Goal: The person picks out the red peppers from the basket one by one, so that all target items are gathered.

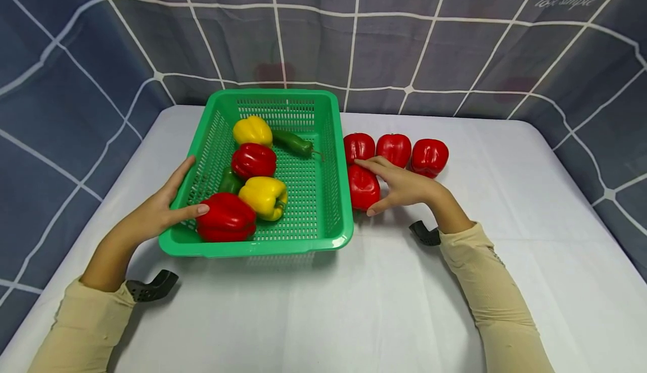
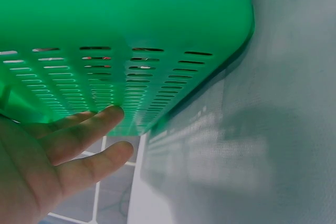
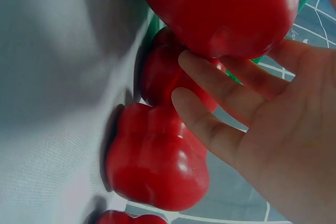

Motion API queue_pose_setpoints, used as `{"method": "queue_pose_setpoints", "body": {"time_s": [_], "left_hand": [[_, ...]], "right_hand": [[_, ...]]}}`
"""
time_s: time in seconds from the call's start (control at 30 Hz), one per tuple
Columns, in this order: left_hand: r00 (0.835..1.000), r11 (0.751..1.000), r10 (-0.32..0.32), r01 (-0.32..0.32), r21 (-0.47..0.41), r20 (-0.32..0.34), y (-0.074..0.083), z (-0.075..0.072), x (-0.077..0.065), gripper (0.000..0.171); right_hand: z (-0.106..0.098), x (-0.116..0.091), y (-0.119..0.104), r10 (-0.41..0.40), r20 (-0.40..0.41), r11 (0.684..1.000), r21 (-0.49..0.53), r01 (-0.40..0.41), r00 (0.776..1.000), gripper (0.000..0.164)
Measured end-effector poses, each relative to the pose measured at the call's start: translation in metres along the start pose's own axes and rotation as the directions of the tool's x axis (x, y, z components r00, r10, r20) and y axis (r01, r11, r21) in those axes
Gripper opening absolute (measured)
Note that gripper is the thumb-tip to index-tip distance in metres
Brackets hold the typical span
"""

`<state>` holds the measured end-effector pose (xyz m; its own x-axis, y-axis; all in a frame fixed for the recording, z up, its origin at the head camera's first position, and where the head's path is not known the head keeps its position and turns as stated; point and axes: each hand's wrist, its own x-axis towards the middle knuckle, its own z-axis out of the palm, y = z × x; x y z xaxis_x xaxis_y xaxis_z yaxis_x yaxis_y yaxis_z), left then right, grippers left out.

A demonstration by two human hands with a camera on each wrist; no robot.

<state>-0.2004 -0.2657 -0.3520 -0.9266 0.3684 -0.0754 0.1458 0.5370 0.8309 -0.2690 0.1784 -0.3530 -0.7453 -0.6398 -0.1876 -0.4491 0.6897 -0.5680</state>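
My left hand (image 1: 159, 210) lies at the left side of a green plastic basket (image 1: 345, 215). Its thumb reaches over the rim near a large red bell pepper (image 1: 226, 218); in the left wrist view the fingers (image 2: 89, 129) extend loosely along the slotted outer wall. Beside the basket's right wall, my right hand (image 1: 404, 187) spans another red bell pepper (image 1: 363, 189), fingers behind and thumb in front. The right wrist view shows this pepper (image 3: 226, 9) close up, with fairly straight fingers (image 3: 205, 121) at its side and the thumb tip out of frame.
The basket also holds yellow bell peppers (image 1: 264, 198), a red one (image 1: 254, 160) and green peppers (image 1: 293, 143). Right of it stand three red bell peppers (image 1: 394, 149) in a row on the white tablecloth (image 1: 384, 305). A grey checked curtain (image 1: 323, 41) borders the table.
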Motion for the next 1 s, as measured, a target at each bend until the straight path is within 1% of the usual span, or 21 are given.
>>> {"method": "queue_pose_setpoints", "body": {"time_s": [0.2, 0.37, 0.6, 1.0], "left_hand": [[1.000, 1.000, 0.004, -0.004, 0.002, 0.001, -0.0009, 0.0000, 0.0001, 0.093], [1.000, 1.000, 0.010, -0.010, 0.007, 0.001, 0.0000, -0.0003, 0.0002, 0.093], [1.000, 1.000, 0.002, -0.002, 0.000, 0.002, 0.0005, 0.0000, -0.0006, 0.093], [1.000, 1.000, 0.000, 0.000, -0.002, 0.001, 0.0003, -0.0001, -0.0003, 0.093]], "right_hand": [[0.0007, 0.0014, 0.0023, -0.023, 0.003, 1.000, 0.001, 0.023, 1.000, 0.099], [0.0001, 0.0008, 0.0026, -0.009, 0.011, 1.000, 0.012, 0.009, 1.000, 0.097], [-0.0004, 0.0006, 0.0006, 0.002, 0.019, 1.000, 0.017, -0.002, 1.000, 0.096], [-0.0001, 0.0010, 0.0018, 0.012, 0.017, 1.000, -0.010, -0.012, 1.000, 0.095]]}}
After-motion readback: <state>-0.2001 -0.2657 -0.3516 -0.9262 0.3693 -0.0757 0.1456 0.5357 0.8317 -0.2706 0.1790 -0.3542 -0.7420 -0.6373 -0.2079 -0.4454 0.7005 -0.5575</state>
